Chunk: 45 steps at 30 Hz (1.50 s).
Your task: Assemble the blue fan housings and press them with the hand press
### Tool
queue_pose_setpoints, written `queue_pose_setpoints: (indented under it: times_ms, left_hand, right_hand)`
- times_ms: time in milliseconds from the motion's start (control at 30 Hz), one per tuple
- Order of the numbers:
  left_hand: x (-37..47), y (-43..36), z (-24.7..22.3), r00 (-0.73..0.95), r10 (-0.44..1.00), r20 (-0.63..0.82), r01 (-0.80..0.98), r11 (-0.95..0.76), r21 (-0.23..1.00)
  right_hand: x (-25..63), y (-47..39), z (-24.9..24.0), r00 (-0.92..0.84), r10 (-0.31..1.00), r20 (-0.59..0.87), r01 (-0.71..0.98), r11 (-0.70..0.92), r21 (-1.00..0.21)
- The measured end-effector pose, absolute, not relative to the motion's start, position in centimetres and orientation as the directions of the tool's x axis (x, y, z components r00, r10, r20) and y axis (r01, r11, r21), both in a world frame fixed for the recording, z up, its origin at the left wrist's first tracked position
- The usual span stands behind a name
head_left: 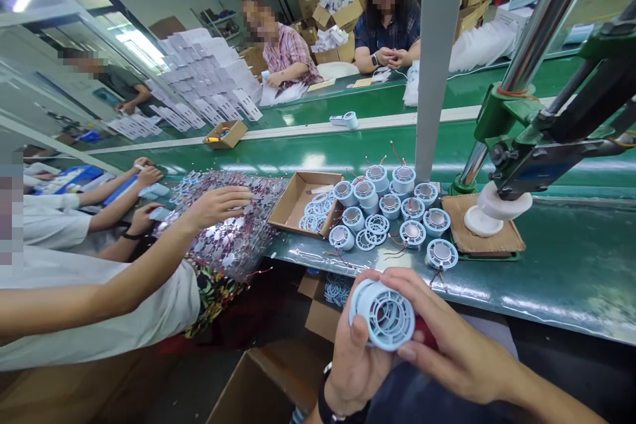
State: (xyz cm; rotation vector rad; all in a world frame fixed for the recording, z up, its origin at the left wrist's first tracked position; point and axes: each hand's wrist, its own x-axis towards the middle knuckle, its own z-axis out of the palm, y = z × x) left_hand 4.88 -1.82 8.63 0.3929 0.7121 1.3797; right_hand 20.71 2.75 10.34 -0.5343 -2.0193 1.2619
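Note:
Near the bottom centre, my left hand (350, 361) wraps round a light-blue round housing (385, 315) with open slots and rings inside it. My right hand (437, 331) grips the same housing from the right, fingertips on its rim. Beyond my hands, light-blue round units (412, 232) with silver discs and thin wires stand grouped on the green bench (556, 285). A few loose slotted rings (377, 224) lie among them. The cardboard tray (285, 202) to their left holds more rings.
At right stands a green press (541, 146) with a white round head over a white pad (481, 222). A co-worker's arm (163, 262) reaches over wired parts (233, 212) at left. A grey post (437, 59) rises behind the units. Below are cardboard boxes (263, 384).

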Motion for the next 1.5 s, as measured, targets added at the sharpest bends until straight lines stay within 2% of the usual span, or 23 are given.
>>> queue_pose_setpoints:
  times_ms: [100,233,333,400,533,700,1067,1367,1500]
  left_hand:
    - [5.0,-1.6,8.5,0.028,0.975,-0.222,-0.723,0.173,0.669]
    - [5.4,-1.5,8.5,-0.011,0.974,-0.227,-0.678,0.159,0.718]
    - [5.5,-1.5,8.4,-0.041,0.967,-0.252,-0.671,0.160,0.724]
    - [5.4,-1.5,8.4,-0.055,0.961,-0.271,-0.686,0.161,0.710]
    - [5.1,-1.4,8.9,-0.097,0.941,-0.324,-0.740,0.149,0.656]
    - [4.9,-1.6,10.2,0.031,0.916,-0.400,-0.798,0.264,0.542]
    - [5.2,-1.8,10.6,0.022,0.909,-0.416,-0.851,0.236,0.469]
    - [5.2,-2.0,10.7,0.043,0.914,-0.404,-0.811,0.268,0.519]
    - [5.0,-1.8,9.9,0.109,0.947,-0.301,-0.792,0.266,0.550]
  right_hand:
    - [19.9,2.5,9.8,-0.621,0.716,0.319,-0.007,0.401,-0.916]
    - [18.0,1.7,8.8,-0.449,0.853,0.267,0.043,0.319,-0.947]
    - [17.2,1.5,8.5,-0.357,0.902,0.243,0.099,0.296,-0.950]
    - [17.3,1.7,8.7,-0.386,0.885,0.260,0.111,0.325,-0.939]
    - [18.5,2.5,9.7,-0.567,0.768,0.297,0.061,0.399,-0.915]
    - [20.1,3.3,10.2,-0.693,0.668,0.271,0.017,0.392,-0.920]
    - [20.3,3.5,9.8,-0.701,0.656,0.280,-0.017,0.376,-0.926]
    - [20.4,3.3,10.0,-0.697,0.664,0.272,-0.015,0.366,-0.930]
    - [20.2,3.2,9.8,-0.675,0.667,0.315,-0.048,0.387,-0.921]
